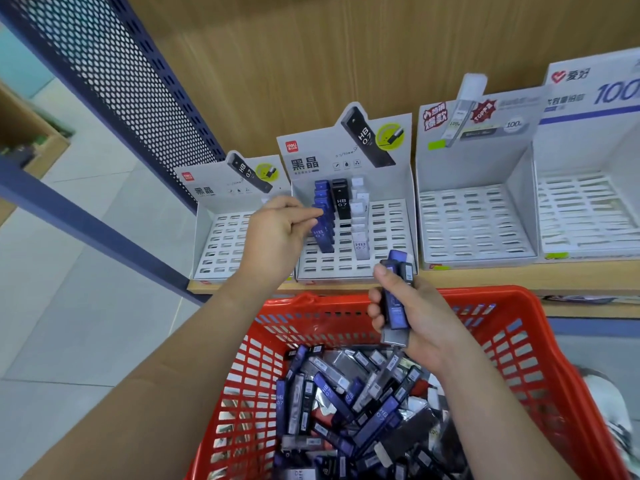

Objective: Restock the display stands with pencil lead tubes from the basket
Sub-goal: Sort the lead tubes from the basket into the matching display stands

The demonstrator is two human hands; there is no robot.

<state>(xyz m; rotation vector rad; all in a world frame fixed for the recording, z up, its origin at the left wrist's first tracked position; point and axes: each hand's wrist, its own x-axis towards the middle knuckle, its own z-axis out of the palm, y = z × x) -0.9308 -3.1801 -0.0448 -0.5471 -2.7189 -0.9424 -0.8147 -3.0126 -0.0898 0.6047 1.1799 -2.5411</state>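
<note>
A red plastic basket [512, 327] below the shelf holds several blue, black and grey pencil lead tubes [346, 407]. My right hand [422, 320] grips a small bundle of tubes [396, 306] above the basket's far rim. My left hand [277, 233] reaches over the second display stand [391, 244] and pinches the top of a blue tube [323, 233] standing in a slot. That stand has a column of blue tubes, a black tube [341, 202] and a column of white tubes [358, 220].
A smaller stand [221, 244] sits at the left and two wider white stands [474, 223] [588, 209] at the right, slots bare. All stand on a wooden shelf [485, 275]. A blue perforated metal panel [114, 74] bounds the shelf's left side.
</note>
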